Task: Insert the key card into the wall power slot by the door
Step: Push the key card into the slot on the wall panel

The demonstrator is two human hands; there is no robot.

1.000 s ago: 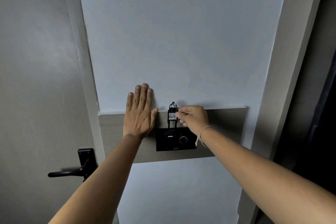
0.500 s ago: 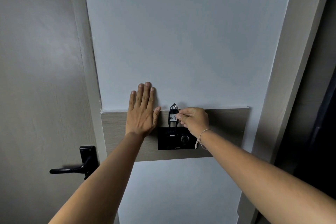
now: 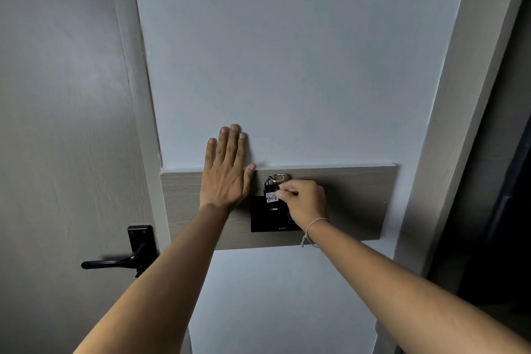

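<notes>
Spanning the white wall (image 3: 301,66), a wood panel (image 3: 359,204) beside the door (image 3: 57,123)

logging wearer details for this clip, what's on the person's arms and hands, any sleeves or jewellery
Both forearms are bare, with no sleeves in view. The right hand has a thin, pale string bracelet around the wrist, with a short loose end hanging down. The left hand wears nothing: no rings, watch or gloves visible.

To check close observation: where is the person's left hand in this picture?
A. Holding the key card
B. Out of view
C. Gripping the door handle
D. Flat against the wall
D: the left hand lies open, fingers spread, flat on the wall beside the black power slot.
</notes>
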